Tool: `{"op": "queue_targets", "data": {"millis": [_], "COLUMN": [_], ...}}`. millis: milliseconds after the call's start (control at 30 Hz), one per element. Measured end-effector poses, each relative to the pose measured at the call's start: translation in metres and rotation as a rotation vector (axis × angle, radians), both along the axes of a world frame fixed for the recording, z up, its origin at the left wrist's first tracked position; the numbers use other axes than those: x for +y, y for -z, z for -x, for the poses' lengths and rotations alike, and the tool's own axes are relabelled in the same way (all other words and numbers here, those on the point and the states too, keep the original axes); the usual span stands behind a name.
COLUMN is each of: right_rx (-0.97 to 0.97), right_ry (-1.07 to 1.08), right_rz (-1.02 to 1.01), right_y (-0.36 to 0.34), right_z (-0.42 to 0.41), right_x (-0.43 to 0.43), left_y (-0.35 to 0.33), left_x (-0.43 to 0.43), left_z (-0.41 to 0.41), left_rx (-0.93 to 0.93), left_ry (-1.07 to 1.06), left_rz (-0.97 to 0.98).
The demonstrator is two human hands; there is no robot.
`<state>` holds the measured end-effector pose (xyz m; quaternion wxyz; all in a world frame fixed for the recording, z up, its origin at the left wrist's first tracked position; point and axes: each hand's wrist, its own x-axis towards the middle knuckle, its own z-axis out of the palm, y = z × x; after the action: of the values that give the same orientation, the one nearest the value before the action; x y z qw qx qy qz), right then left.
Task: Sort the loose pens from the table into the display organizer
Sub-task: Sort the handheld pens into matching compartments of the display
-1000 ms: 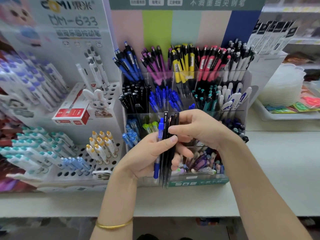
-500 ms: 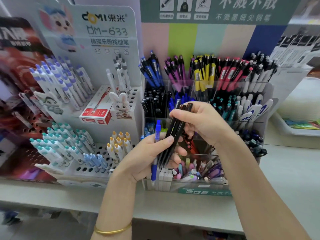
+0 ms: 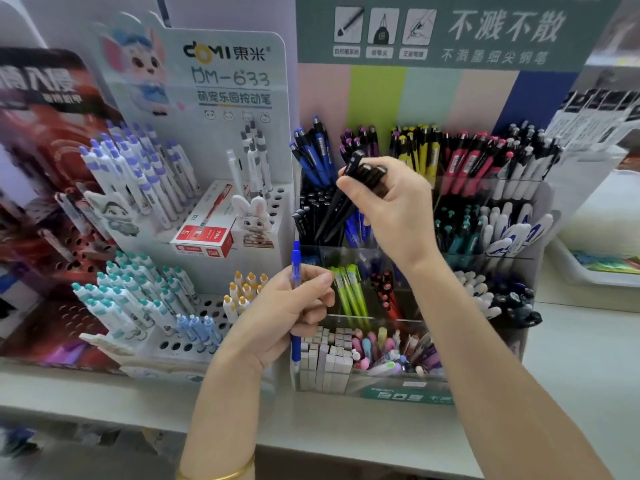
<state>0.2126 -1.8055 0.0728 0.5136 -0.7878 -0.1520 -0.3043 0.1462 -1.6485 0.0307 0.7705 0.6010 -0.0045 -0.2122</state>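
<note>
Centre frame, upper half: gripping a bundle of black pens (image 3: 341, 202) in the right hand (image 3: 391, 209), fingers curling round the upper ends, thumb pressing from the left. Holding the bundle tilted, caps up right, tips pointing down left into the stocked black-pen compartment (image 3: 310, 216) of the display organizer (image 3: 408, 393), just beside the blue ones; impossible to tell whether the tips are touching anything inside. Lower, centre left: pinching a single blue pen (image 3: 296, 268) upright in the left hand (image 3: 284, 313), thumb and curled fingers closing on its barrel, lower end hanging in front of the organizer's left front corner. Wearing a gold bangle (image 3: 221, 474) on the left wrist, at the bottom edge. Sharing the pale table (image 3: 346, 434) with the organizer: a white perforated pen stand (image 3: 207, 341), at left of frame.
</note>
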Motion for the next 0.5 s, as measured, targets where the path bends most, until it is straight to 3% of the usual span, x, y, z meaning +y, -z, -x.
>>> {"op": "queue_targets", "data": {"millis": [200, 333, 500], "right_rx": [-0.016, -0.142, -0.240], "right_ry": [0.074, 0.189, 0.146], "right_rz": [0.314, 0.388, 0.561], "right_y": [0.019, 0.022, 0.039], "right_z": [-0.004, 0.000, -0.001], "right_x": [0.018, 0.027, 0.026], "left_y": [0.000, -0.001, 0.001], "left_x": [-0.001, 0.000, 0.003], "left_z": [-0.002, -0.003, -0.004], "left_rx": [0.006, 0.008, 0.019], "left_ry": [-0.053, -0.070, -0.062], "left_rz": [-0.001, 0.005, 0.032]}}
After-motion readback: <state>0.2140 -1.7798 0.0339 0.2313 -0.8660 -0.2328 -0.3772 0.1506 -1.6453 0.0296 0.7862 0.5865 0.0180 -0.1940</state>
